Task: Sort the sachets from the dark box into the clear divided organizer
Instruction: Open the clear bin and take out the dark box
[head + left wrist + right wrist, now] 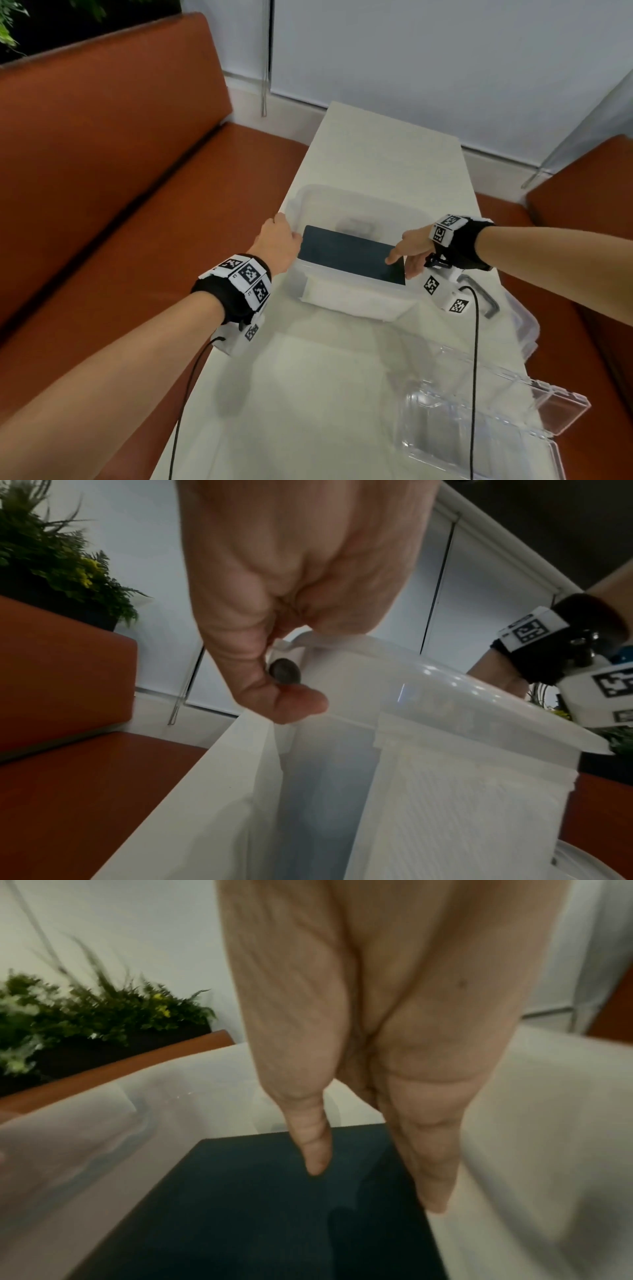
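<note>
A flat dark rectangular box (349, 254) lies inside a translucent white plastic tub (359, 301) on the narrow white table (376, 157); the left hand (278, 241) grips the tub's left rim, thumb curled against the outer wall; the right hand (409, 251) reaches to the box's right end, thumb on its top and straight fingers (424, 1164) down its side, so whether it grips the box I cannot tell; the clear divided plastic organizer (486, 421) sits near the table's front right corner, well apart from the tub; no sachets show.
</note>
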### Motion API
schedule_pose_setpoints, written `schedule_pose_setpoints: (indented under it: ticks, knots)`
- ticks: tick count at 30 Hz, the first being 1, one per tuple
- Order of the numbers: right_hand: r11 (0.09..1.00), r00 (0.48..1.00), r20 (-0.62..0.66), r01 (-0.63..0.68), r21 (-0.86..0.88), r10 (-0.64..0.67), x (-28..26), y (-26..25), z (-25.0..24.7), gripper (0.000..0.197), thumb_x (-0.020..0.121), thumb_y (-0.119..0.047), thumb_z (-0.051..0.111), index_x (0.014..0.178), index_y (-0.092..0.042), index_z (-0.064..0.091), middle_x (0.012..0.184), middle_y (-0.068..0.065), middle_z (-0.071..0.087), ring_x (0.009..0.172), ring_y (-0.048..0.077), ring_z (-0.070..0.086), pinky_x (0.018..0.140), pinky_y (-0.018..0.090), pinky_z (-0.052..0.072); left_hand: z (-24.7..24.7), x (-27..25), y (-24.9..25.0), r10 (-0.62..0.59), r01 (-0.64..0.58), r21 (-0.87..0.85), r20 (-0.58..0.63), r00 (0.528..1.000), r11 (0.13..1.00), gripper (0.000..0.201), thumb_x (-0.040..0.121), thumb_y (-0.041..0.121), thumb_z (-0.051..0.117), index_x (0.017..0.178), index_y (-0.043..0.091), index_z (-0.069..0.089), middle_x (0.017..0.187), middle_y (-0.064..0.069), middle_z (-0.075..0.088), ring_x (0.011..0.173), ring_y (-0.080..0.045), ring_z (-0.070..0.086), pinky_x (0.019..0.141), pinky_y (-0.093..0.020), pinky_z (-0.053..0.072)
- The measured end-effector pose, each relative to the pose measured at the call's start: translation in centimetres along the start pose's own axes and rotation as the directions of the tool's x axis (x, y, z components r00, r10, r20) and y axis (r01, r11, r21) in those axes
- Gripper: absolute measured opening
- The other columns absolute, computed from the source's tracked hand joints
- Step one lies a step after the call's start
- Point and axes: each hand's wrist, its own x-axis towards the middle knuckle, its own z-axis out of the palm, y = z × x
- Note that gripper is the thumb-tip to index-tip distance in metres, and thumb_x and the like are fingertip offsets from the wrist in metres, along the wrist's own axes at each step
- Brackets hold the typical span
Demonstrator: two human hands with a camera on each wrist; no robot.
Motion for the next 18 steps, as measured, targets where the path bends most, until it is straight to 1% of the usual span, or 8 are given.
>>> schedule_pose_setpoints:
  ticks: [2,5,6,10,12,14,16,18]
  knots:
    - [0.996,1.000,-0.018,-0.018,0.082,0.019,-0.4,-0.3,0.0,0.046,0.082,-0.043,0.068,0.102,-0.002,0.058,0.078,0.013,0.074,0.089,0.033,0.066,0.091,0.040,0.052,0.1,0.0,0.0,-0.006,0.006,-0.016,0.002,1.000,1.000,0.035,0.102,0.023,0.039,0.130,0.003,0.037,0.126,-0.018,0.047,0.107,-0.036,0.054,0.091,-0.048,0.051]
    - [0.975,0.997,0.018,-0.077,0.210,0.075,-1.4,-0.6,0.0,0.062,0.080,-0.046,0.071,0.121,-0.008,0.046,0.108,0.019,0.069,0.082,0.029,0.064,0.063,0.028,0.050,0.1,0.0,0.0,-0.006,0.006,-0.043,0.003,1.000,0.999,0.033,0.102,0.022,0.039,0.129,0.003,0.038,0.125,-0.017,0.047,0.104,-0.035,0.056,0.089,-0.048,0.053]
    - [0.964,0.996,0.020,-0.090,0.250,0.088,-1.7,-0.6,-0.1,0.064,0.080,-0.046,0.071,0.123,-0.008,0.044,0.115,0.019,0.066,0.084,0.029,0.065,0.058,0.027,0.048,0.1,0.0,0.0,-0.004,0.004,-0.048,0.003,1.000,0.999,0.033,0.102,0.022,0.039,0.129,0.003,0.038,0.125,-0.017,0.046,0.104,-0.035,0.056,0.089,-0.048,0.053]
    - [0.910,0.992,-0.043,-0.094,0.405,0.121,-2.7,-0.8,-0.5,0.056,0.083,-0.039,0.071,0.117,-0.004,0.044,0.125,0.020,0.057,0.109,0.033,0.063,0.081,0.039,0.051,0.1,-0.1,0.0,-0.008,0.007,-0.055,-0.011,1.000,0.998,0.031,0.102,0.021,0.040,0.127,0.002,0.040,0.125,-0.018,0.047,0.103,-0.035,0.056,0.087,-0.048,0.053]
    - [0.916,0.991,-0.076,-0.071,0.395,0.110,-3.3,-1.1,-0.6,0.050,0.088,-0.033,0.067,0.123,-0.004,0.046,0.129,0.018,0.053,0.115,0.034,0.059,0.080,0.037,0.050,0.1,-0.2,0.1,-0.009,0.008,-0.056,-0.012,1.000,0.998,0.031,0.102,0.021,0.040,0.126,0.002,0.040,0.124,-0.018,0.047,0.103,-0.035,0.057,0.087,-0.048,0.054]
    - [0.926,0.991,-0.105,-0.040,0.375,0.085,-3.6,-1.2,-0.6,0.043,0.092,-0.025,0.061,0.127,-0.003,0.048,0.127,0.015,0.050,0.118,0.033,0.055,0.070,0.033,0.047,0.1,-0.2,0.1,-0.010,0.009,-0.050,-0.013,1.000,0.999,0.031,0.102,0.021,0.040,0.127,0.002,0.039,0.124,-0.018,0.047,0.102,-0.034,0.057,0.087,-0.047,0.054]
    - [0.923,0.988,-0.127,-0.035,0.383,0.090,-3.4,-1.1,-0.9,0.022,0.093,-0.018,0.059,0.104,0.000,0.054,0.113,0.015,0.050,0.106,0.031,0.056,0.063,0.031,0.043,0.1,-0.3,0.2,-0.010,0.009,-0.040,-0.016,1.000,0.999,0.032,0.102,0.022,0.040,0.127,0.003,0.039,0.124,-0.018,0.048,0.102,-0.034,0.057,0.087,-0.046,0.054]
    - [0.914,0.986,-0.132,-0.036,0.405,0.097,-2.9,-0.9,-1.3,0.023,0.092,-0.017,0.060,0.079,-0.003,0.047,0.092,0.013,0.052,0.084,0.029,0.055,0.062,0.032,0.042,0.1,-0.3,0.2,-0.009,0.009,-0.032,-0.019,1.000,0.999,0.032,0.102,0.022,0.039,0.128,0.003,0.039,0.124,-0.018,0.047,0.103,-0.034,0.057,0.087,-0.046,0.054]
